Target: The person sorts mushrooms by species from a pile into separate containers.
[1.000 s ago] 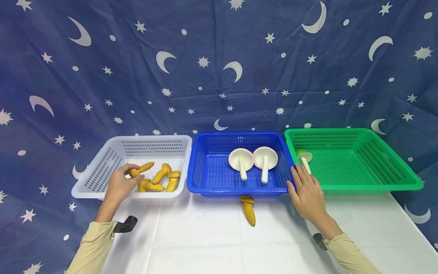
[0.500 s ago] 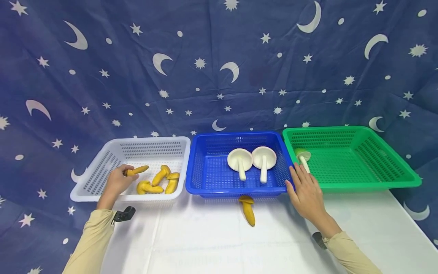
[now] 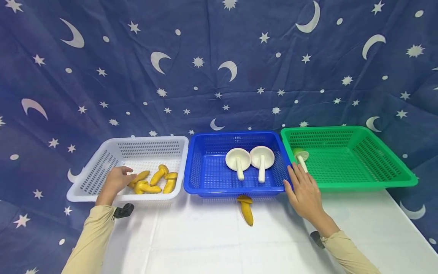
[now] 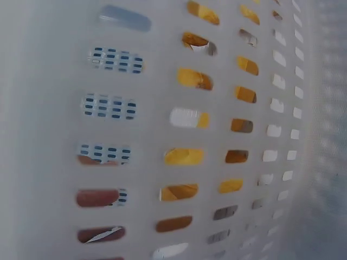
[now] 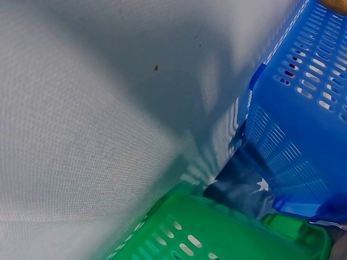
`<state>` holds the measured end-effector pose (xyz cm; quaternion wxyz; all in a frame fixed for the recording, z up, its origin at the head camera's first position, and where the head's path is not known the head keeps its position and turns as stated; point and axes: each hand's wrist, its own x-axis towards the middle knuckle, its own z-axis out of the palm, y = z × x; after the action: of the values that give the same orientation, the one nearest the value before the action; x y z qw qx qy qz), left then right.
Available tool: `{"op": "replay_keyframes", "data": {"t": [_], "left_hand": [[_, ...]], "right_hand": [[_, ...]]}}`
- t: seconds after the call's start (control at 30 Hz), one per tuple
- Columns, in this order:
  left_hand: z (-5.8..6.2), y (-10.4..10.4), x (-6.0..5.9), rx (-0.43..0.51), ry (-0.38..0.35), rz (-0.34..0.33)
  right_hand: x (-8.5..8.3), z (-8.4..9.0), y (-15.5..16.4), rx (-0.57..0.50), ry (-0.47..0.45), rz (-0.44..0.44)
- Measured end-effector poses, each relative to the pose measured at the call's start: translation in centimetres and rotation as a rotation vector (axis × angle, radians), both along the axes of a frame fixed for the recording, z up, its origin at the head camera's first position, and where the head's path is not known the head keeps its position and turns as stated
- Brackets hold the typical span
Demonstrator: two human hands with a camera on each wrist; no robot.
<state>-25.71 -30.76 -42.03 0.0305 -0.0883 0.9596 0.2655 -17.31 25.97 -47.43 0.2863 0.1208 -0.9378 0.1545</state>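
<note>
My left hand hovers inside the white basket, thumb and fingers apart with nothing between them. Just right of its fingertips lies a yellow mushroom, partly behind another yellow mushroom. Two more, a yellow mushroom and a yellow mushroom, lie to the right. My right hand rests with straight fingers where the blue basket meets the green basket. Through the white basket's slots, the left wrist view catches yellow pieces.
Two white mushrooms lie in the blue basket, a left one and a right one. A green-capped mushroom leans in the green basket's left corner. One yellow mushroom lies on the white table before the blue basket.
My left hand held a yellow mushroom above the others; it has let go, and that mushroom now lies in the white basket. My right hand stays at the baskets' rims.
</note>
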Motion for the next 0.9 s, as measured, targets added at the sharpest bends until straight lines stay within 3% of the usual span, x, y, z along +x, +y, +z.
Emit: {"op": "replay_keyframes", "data": {"t": [0.2, 0.33, 0.6, 0.9], "left_hand": [[0.5, 0.5, 0.3, 0.018, -0.002, -0.020], [1.4, 1.2, 0.7, 0.025, 0.026, -0.074], [3.5, 3.5, 2.1, 0.041, 0.225, -0.182], [4.4, 6.7, 3.8, 0.123, 0.404, -0.215]], "right_hand": [[0.0, 0.1, -0.1, -0.001, -0.010, -0.004], [0.0, 0.1, -0.1, -0.001, -0.010, -0.007], [0.1, 0.0, -0.1, 0.000, 0.000, -0.006], [0.1, 0.0, -0.1, -0.003, 0.000, -0.001]]}}
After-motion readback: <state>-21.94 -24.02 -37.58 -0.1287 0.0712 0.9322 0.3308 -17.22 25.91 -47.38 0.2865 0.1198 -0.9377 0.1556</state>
